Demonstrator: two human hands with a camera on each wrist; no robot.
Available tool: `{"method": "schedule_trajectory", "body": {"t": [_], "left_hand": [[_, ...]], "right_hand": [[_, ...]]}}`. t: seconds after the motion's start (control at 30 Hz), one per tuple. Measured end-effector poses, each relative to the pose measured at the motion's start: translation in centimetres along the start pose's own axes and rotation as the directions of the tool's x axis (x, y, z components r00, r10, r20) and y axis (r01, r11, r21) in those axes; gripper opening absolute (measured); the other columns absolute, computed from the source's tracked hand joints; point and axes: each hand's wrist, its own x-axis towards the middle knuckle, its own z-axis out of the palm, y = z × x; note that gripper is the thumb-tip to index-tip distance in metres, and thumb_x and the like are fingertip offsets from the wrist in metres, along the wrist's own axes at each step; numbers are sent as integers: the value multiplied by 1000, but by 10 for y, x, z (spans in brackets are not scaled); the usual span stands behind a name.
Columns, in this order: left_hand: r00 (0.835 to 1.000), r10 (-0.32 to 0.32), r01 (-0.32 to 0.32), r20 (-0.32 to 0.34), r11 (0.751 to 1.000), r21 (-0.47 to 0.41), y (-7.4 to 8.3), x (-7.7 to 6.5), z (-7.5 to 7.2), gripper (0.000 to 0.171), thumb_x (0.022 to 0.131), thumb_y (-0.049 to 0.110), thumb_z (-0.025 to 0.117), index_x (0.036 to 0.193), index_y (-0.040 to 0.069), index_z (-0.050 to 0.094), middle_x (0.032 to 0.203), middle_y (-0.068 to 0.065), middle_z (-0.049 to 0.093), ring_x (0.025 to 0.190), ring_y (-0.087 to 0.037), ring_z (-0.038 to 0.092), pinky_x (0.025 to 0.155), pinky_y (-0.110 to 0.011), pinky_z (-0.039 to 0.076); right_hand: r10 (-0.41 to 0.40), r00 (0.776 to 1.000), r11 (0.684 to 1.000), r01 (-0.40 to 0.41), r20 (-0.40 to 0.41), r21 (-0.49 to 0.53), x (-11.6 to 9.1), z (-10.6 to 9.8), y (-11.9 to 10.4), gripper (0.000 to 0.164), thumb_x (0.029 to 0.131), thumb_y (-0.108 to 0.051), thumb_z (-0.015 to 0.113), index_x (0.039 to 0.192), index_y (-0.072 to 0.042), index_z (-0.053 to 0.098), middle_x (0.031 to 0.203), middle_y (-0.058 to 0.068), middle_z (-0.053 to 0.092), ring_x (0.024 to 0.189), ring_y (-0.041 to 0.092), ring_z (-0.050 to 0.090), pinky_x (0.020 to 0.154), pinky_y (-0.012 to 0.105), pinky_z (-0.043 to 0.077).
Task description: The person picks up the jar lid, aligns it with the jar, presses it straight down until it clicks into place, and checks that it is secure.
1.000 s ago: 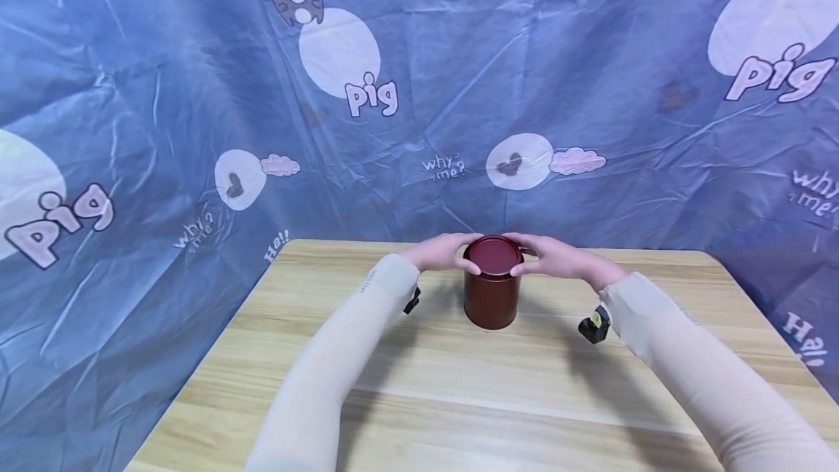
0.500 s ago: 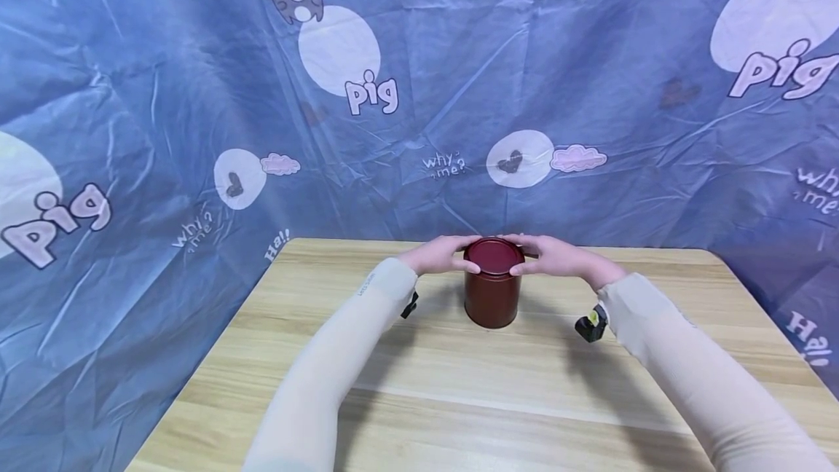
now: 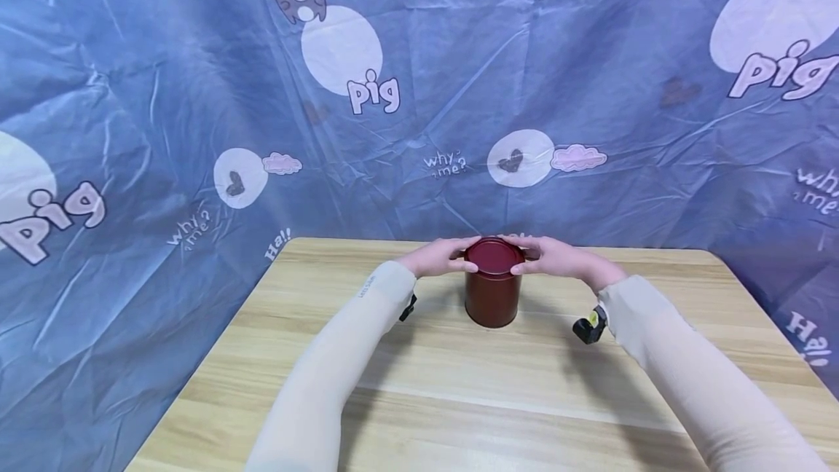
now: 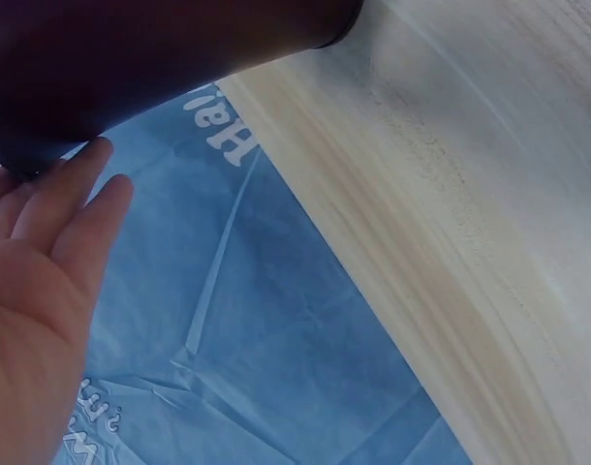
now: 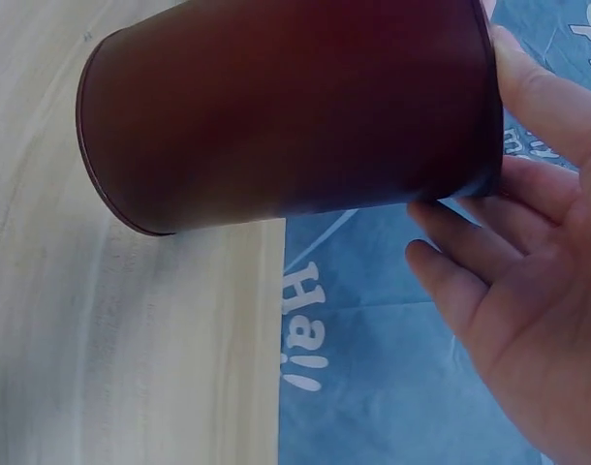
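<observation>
A dark red, cylindrical canister [image 3: 491, 302] stands upright on the wooden table, its round lid [image 3: 494, 257] on top. From the left, my left hand [image 3: 438, 256] holds the lid's rim, thumb at the near side and fingers reaching round the far side. My right hand [image 3: 557, 257] grips the opposite side of the rim in the same way. In the left wrist view, the left fingers [image 4: 75, 208] touch the dark upper end of the canister. The right wrist view shows the right thumb [image 5: 540, 95] against the rim, with some fingertips hidden behind it.
The pale wooden table [image 3: 452, 399] reaches towards me, with its back edge just behind the canister. A blue printed cloth [image 3: 419, 93] hangs behind and along both sides. A black wrist device [image 3: 590, 325] sits below the right sleeve.
</observation>
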Motion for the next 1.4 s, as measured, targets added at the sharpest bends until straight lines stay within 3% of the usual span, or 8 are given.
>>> {"method": "schedule_trajectory", "body": {"t": [0.33,0.5,0.73,1.1,1.4], "left_hand": [[1000,13,-13,3,1000,23,-3,0,-2,67,95,36,60,152,16,31,153,-4,39,141,-20,37,116,-33,31],[1000,6,-7,27,1000,17,-4,1,-5,67,96,36,59,153,18,30,155,-2,36,142,-19,36,117,-31,30],[998,-18,17,64,1000,22,-2,3,-9,66,96,36,59,153,18,31,155,-3,37,142,-20,37,116,-32,31],[998,-41,40,53,999,15,1,7,-10,66,92,34,65,149,14,38,147,-7,48,134,-21,47,111,-31,38],[996,-63,64,62,998,-21,2,1,-10,66,93,34,64,150,17,37,147,-8,48,137,-21,44,113,-32,36]], "right_hand": [[-12,999,1000,13,-52,22,-3,5,8,70,92,-28,66,150,-7,34,154,21,33,141,44,30,109,57,35],[-21,998,999,23,-56,43,-3,5,8,69,92,-28,66,150,-7,35,155,20,32,142,43,27,110,57,35],[-18,999,999,19,-48,29,-2,4,8,69,92,-27,66,150,-6,35,153,21,34,139,43,34,108,55,38],[11,999,999,-10,-45,31,-4,5,6,70,92,-28,66,150,-6,34,151,23,36,137,44,37,107,56,39],[23,999,999,-22,-48,36,-5,8,4,71,92,-29,66,151,-7,33,152,24,35,138,45,35,108,56,38]]}}
